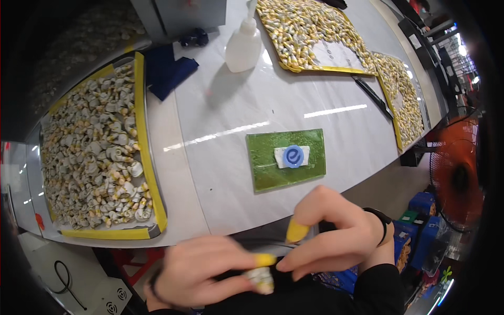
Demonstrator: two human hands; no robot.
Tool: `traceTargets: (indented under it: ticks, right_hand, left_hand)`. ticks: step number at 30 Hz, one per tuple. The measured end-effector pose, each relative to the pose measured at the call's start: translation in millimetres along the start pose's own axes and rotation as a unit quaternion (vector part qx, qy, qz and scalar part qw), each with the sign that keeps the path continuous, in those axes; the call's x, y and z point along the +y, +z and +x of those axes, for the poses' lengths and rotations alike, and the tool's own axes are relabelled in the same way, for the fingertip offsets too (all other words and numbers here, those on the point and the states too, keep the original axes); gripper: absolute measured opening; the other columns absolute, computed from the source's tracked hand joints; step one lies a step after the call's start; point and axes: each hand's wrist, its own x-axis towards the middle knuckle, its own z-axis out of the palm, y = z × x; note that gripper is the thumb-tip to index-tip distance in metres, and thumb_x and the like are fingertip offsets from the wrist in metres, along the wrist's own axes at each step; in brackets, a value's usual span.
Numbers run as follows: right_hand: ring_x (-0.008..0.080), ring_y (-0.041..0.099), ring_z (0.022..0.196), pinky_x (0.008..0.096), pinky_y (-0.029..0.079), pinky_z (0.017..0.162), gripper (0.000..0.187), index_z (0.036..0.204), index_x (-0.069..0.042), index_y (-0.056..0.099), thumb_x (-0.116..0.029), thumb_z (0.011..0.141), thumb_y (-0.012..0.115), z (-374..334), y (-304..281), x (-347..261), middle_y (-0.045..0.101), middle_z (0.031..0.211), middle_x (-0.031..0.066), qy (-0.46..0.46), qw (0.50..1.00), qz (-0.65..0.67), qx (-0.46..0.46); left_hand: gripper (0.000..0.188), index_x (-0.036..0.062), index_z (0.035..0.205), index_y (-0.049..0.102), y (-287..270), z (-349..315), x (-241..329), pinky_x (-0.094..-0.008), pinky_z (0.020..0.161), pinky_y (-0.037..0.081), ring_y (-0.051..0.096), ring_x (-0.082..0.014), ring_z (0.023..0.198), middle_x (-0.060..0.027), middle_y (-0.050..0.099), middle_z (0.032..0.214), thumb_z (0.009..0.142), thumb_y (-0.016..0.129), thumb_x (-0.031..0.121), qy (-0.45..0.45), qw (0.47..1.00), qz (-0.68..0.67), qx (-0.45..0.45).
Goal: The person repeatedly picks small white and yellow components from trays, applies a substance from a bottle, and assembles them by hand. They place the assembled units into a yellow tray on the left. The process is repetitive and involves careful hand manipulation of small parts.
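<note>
My left hand (207, 270), a little blurred, pinches a small whitish shell-like piece (261, 280) with a yellow tint, below the table's near edge. A yellow finger cot covers its index fingertip. Close to its right, my right hand (338, 231) has bent fingers held apart, with nothing visible between them; its index fingertip also wears a yellow cot. Beyond the hands, a green rectangular pad (262, 176) lies on the table. On it rests a white block (278, 157) topped by a round blue piece (293, 156) with a darker curved mark.
At left, a yellow-edged tray (149, 194) holds many grey-white curled shell-like pieces. Similar trays (336, 69) of slimmer yellow-white pieces lie far right, near a black pen-like tool (374, 98). A pump bottle (244, 47) and dark blue cloth (170, 73) stand behind. An orange fan (459, 173) is at right.
</note>
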Motion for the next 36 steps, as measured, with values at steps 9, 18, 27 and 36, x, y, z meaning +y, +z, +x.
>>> traceTargets:
  ticks: [9,18,27,36]
  right_hand:
    - [0.0171,0.052,0.076,0.0257,0.043,0.062,0.025,0.082,-0.009,0.07,-0.001,0.06,0.077,-33.8,-6.3,-0.7,0.053,0.088,0.0055,0.064,0.974,-0.066,0.209]
    - [0.0193,0.056,0.07,0.0268,0.044,0.057,0.023,0.08,-0.006,0.068,-0.001,0.06,0.076,-41.5,-17.1,-9.0,0.057,0.083,0.0078,0.037,0.976,-0.134,0.169]
    - [0.0206,0.056,0.065,0.0311,0.046,0.062,0.012,0.084,-0.002,0.062,-0.009,0.074,0.064,-0.5,-131.8,17.7,0.062,0.075,0.0076,0.123,0.862,-0.443,0.214]
    - [0.0276,0.061,0.077,0.0347,0.048,0.071,0.014,0.087,-0.001,0.062,-0.009,0.076,0.063,55.3,-194.7,121.9,0.064,0.082,0.0149,0.155,0.885,-0.43,0.088]
  left_hand:
    - [0.038,0.0024,0.112,0.059,-157.0,-48.3,44.8,-0.0332,0.082,0.043,0.057,-0.0231,0.085,-0.0108,0.062,0.097,0.075,0.067,0.012,-0.095,0.749,0.626,0.196]
    - [0.032,0.001,0.101,0.063,-230.7,129.2,-19.8,-0.0312,0.07,0.048,0.062,-0.0249,0.075,-0.0146,0.064,0.083,0.074,0.067,0.017,-0.027,0.75,0.643,0.153]
    - [0.016,-0.0006,0.092,0.054,-197.3,93.5,29.8,-0.023,0.062,0.037,0.047,-0.0081,0.069,-0.0017,0.052,0.075,0.088,0.049,0.014,0.023,0.848,0.491,0.197]
    - [0.031,0.0009,0.079,0.06,-30.3,-13.1,67.7,-0.0287,0.054,0.043,0.056,-0.0194,0.057,-0.006,0.06,0.065,0.091,0.051,0.028,0.02,0.981,0.191,-0.006]
